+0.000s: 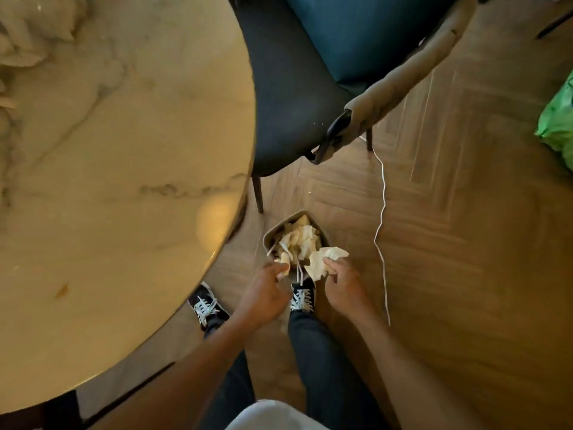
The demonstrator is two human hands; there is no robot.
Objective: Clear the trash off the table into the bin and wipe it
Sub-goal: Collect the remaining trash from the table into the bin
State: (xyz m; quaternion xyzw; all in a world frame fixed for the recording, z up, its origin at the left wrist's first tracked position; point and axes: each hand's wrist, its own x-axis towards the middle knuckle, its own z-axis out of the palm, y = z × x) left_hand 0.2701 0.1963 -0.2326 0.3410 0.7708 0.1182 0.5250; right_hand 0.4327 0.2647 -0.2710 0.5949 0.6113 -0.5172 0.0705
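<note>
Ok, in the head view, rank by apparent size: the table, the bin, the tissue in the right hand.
1. Table, by far the largest.
2. Bin, on the floor and farther from the camera.
3. Tissue in the right hand, not much smaller than the bin's opening.

Both arms reach down; left hand (266,293) and right hand (342,287) fingers curled, pinching.

Glossy marble table (124,150), crumpled paper (322,262), wooden floor (465,243).
</note>
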